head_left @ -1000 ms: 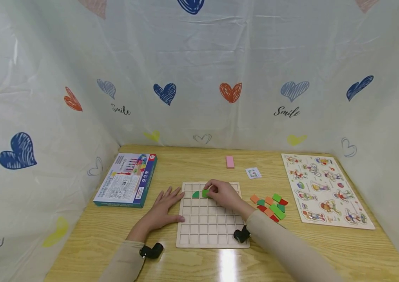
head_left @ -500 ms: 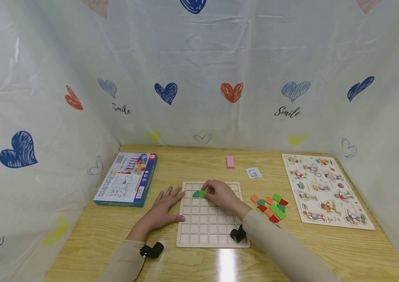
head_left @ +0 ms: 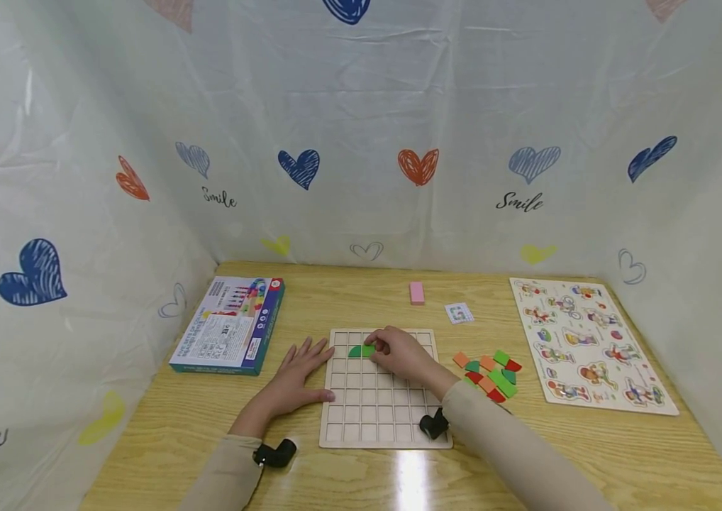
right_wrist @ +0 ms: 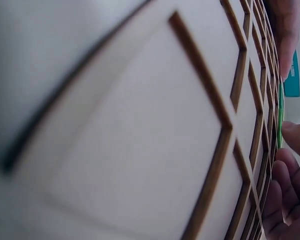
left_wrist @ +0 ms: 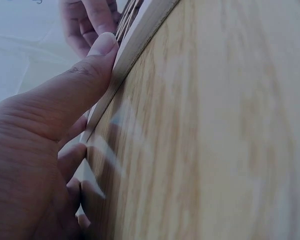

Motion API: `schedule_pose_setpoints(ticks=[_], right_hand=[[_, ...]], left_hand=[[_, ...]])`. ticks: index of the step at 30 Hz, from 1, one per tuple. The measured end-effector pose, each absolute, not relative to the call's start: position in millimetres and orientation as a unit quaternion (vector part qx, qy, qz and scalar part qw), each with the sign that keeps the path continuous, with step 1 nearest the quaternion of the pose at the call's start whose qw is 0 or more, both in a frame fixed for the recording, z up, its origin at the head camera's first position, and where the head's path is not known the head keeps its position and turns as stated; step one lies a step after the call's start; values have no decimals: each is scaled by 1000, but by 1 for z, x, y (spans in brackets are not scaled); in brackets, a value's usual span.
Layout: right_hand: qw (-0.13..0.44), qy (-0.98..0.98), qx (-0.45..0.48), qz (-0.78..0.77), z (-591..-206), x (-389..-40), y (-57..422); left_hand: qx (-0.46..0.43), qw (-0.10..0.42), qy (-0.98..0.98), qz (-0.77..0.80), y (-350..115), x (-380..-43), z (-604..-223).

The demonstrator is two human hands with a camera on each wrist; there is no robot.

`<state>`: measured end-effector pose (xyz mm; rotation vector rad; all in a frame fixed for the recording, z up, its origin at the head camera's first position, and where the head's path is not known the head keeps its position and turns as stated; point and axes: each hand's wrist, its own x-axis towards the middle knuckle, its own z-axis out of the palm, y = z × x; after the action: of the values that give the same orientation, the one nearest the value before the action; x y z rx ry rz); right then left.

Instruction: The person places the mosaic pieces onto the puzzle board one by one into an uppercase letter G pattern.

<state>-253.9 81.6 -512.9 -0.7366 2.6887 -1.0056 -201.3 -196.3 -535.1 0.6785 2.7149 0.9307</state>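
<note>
A pale wooden grid board (head_left: 361,414) lies on the table before me. In its second row sits a dark green quarter-circle tile (head_left: 354,352), with a bright green square tile (head_left: 368,350) directly right of it. My right hand (head_left: 402,353) reaches over the board and pinches the bright green tile, its thumb (right_wrist: 294,134) right against the green edge in the right wrist view. Fingers spread, my left hand (head_left: 297,376) rests along the board's left edge; its thumb (left_wrist: 85,75) presses that edge in the left wrist view.
Loose orange, red and green tiles (head_left: 487,376) lie right of the board. Behind it are a pink block (head_left: 416,294) and a small printed card (head_left: 459,314). A boxed set (head_left: 227,326) lies at left, a picture puzzle board (head_left: 591,348) at right.
My right hand has shifted slightly left with the bright green square tile, which now sits against the quarter-circle tile. The left hand has stayed in place.
</note>
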Motion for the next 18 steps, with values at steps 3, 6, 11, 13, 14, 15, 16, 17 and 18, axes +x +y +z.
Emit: schedule_pose_setpoints(ticks=[3,6,11,13,14,15,16,17,18], right_hand=[[93,896,-249,-356,-510,-252,86],[93,889,-254,-371,-508,-251,93],[94,883,-257,-382,-507,-250,109],[91,882,-254,-386,-506,-249,116],[89,881,-254,-388,-506,-249,120],[87,881,-251,-391,-506,-249,125],[83,882,-249,-392,-505,-248,129],[79,882,-246,-393,-505,-248,134],[73,884,-244,-392,-505,-247,139]], left_hand=[[229,96,916,315,-197,-201,-535],[228,96,916,317,-197,-201,-534],[228,97,916,316,-197,-201,-535],[228,97,916,315,-196,-201,-535],[228,97,916,315,-196,-201,-535],[227,98,916,314,-196,-201,-535],[227,98,916,315,-196,-201,-536],[226,98,916,315,-196,-202,-536],[226,98,917,315,-196,-202,-536]])
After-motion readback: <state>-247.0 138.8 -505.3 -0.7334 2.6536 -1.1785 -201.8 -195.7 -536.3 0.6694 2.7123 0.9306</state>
